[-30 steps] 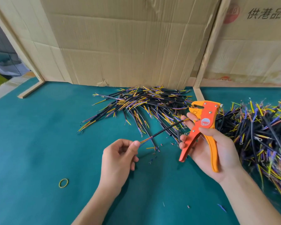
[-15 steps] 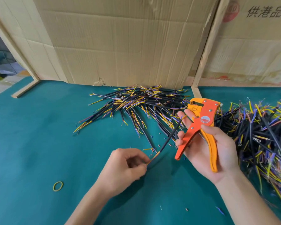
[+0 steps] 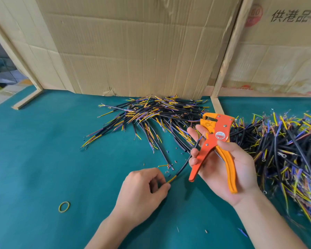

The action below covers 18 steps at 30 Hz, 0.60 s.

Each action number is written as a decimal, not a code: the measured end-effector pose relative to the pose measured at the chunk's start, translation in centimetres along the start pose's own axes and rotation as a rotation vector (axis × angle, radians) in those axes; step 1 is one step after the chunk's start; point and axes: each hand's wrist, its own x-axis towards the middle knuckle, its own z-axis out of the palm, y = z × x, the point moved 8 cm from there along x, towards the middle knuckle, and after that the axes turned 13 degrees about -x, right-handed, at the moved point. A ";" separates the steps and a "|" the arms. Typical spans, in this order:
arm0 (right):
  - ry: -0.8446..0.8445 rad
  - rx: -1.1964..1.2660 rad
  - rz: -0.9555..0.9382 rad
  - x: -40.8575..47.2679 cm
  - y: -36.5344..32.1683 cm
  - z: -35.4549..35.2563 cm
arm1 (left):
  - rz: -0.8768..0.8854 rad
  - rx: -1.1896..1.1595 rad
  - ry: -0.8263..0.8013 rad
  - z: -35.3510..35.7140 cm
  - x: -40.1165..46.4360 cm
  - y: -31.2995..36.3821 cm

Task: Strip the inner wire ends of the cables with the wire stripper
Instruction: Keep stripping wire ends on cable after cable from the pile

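Note:
My right hand [image 3: 223, 164] holds the orange wire stripper [image 3: 214, 141] upright, its jaws at the top and its handles apart, with fingers curled round the handles. A short black cable [image 3: 184, 164] runs from those fingers down to my left hand [image 3: 144, 193], which pinches the cable's yellow inner wire ends [image 3: 171, 179] just above the green table [image 3: 43, 159]. The cable's upper end, with blue and yellow wires, lies against my right fingers below the stripper's jaws.
A pile of black cables [image 3: 156, 114] lies behind the hands by the cardboard wall [image 3: 133, 51]. A bigger heap of cables [image 3: 285, 150] fills the right side. A wooden post [image 3: 226, 51] divides them. A yellow rubber band [image 3: 64, 206] and insulation scraps lie on the mat.
My left hand has dropped lower and turned, swinging the cable from nearly level to steep. The stripper and my right hand have barely moved.

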 end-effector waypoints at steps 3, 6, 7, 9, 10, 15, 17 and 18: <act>0.035 -0.043 -0.004 0.0 -0.2 -0.4 | -0.007 -0.029 0.047 -0.4 0.1 -0.1; 0.075 -0.083 -0.001 0.0 -0.3 -0.8 | -0.013 -0.066 0.103 -0.9 0.2 -0.3; 0.084 -0.084 0.001 -0.1 -0.3 -0.8 | -0.012 -0.070 0.118 -1.0 0.2 -0.3; 0.094 -0.088 0.008 -0.1 -0.3 -0.8 | 0.005 -0.054 0.129 -1.1 0.2 -0.1; 0.092 -0.090 0.011 -0.1 -0.3 -0.7 | 0.021 -0.038 0.123 -1.1 0.2 0.0; 0.034 -0.088 0.020 -0.2 -0.2 -0.1 | 0.065 0.031 0.007 0.0 -0.1 0.5; 0.022 -0.081 0.021 -0.3 -0.2 -0.1 | 0.073 0.061 -0.021 0.4 -0.1 0.5; 0.017 -0.077 0.020 -0.3 -0.2 -0.1 | 0.080 0.065 -0.025 0.5 0.0 0.5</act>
